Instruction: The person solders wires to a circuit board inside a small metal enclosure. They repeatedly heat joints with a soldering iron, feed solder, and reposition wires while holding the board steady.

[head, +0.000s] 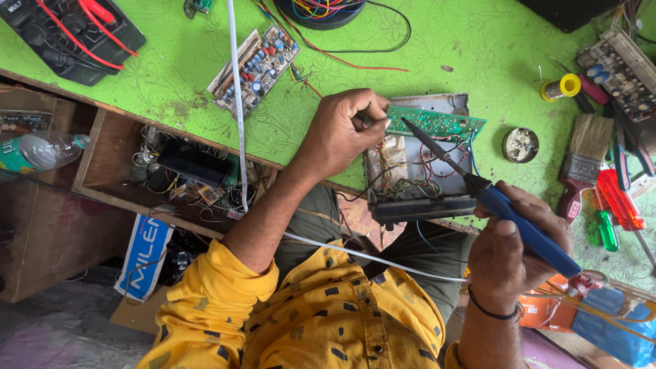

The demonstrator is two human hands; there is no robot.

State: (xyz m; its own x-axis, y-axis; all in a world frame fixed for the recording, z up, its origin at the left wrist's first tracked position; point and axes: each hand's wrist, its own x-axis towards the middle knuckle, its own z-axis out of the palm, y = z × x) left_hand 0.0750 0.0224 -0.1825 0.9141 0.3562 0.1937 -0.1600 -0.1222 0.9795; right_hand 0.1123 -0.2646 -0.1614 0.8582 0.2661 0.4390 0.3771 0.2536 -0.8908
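My left hand (339,131) pinches the left end of a green circuit board (437,123) and holds it tilted over an opened grey metal chassis (418,167) full of thin wires. My right hand (519,249) grips a blue-handled soldering iron (526,229). Its dark tip (404,121) rests on the green board's near side. A white cord (369,258) runs from the iron's side across my lap.
On the green bench lie a second circuit board with blue capacitors (254,68), a multimeter with red leads (72,34), a solder spool (562,87), a round flux tin (521,145), a paintbrush (584,160) and red and green screwdrivers (618,205). An open drawer (184,171) holds parts; a plastic bottle (41,152) lies left.
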